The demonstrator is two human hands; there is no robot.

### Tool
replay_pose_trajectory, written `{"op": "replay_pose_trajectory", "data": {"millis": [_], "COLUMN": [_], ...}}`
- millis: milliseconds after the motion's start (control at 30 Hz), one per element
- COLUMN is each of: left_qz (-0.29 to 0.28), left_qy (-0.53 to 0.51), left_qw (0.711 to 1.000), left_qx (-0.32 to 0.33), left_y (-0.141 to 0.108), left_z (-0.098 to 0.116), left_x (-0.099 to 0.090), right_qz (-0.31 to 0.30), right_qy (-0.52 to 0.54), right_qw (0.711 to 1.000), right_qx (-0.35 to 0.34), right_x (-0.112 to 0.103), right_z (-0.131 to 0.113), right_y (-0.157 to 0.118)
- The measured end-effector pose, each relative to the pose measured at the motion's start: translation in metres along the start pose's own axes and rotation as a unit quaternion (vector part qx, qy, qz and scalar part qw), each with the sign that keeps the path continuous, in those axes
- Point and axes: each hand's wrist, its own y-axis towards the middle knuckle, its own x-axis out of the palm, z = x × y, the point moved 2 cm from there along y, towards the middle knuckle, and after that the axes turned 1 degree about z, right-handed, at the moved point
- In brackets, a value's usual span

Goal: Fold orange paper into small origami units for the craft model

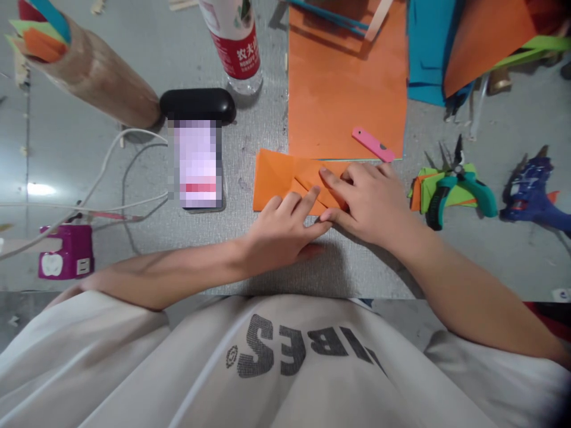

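Observation:
A folded strip of orange paper lies flat before me, with a slanted fold across its middle. My left hand rests over its lower edge, fingers apart, the index fingertip touching the paper near the fold. Over the right end of the strip, my right hand holds the paper down, its index finger and thumb on either side of the fold. Both thumb tips are close together at the lower edge. The right end of the strip is hidden under my right hand.
Beyond the strip lie a large orange sheet and a pink cutter. To the right are green-handled pliers and a blue glue gun. On the left are a phone, black case, water bottle, wooden holder and purple plug adapter.

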Motion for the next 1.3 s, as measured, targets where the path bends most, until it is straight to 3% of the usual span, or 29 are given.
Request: {"op": "replay_pose_trajectory", "data": {"millis": [133, 267, 567, 733, 1033, 1300], "left_qz": [-0.001, -0.054, -0.163, -0.174, -0.194, -0.194], "left_qy": [0.017, 0.003, -0.043, -0.021, -0.023, -0.015], "left_qw": [1.000, 0.999, 0.981, 0.976, 0.975, 0.976], "left_qx": [0.011, 0.001, -0.100, -0.131, -0.108, -0.095], "left_y": [0.001, 0.004, 0.012, 0.014, 0.014, 0.012], "left_z": [0.000, -0.001, -0.001, -0.003, -0.006, -0.005], "left_x": [0.000, -0.002, -0.013, -0.014, -0.016, -0.015], "right_qz": [-0.009, -0.028, -0.042, -0.046, -0.039, -0.094], "right_qy": [-0.008, -0.019, -0.010, 0.044, 0.119, 0.150], "right_qw": [1.000, 0.999, 0.998, 0.996, 0.988, 0.984], "right_qx": [0.022, 0.034, 0.037, 0.059, 0.090, 0.005], "right_x": [-0.001, -0.006, -0.010, -0.014, -0.024, -0.032], "right_z": [-0.004, -0.009, -0.008, -0.001, 0.022, 0.041], "right_y": [0.002, 0.003, 0.002, 0.002, 0.001, -0.004]}}
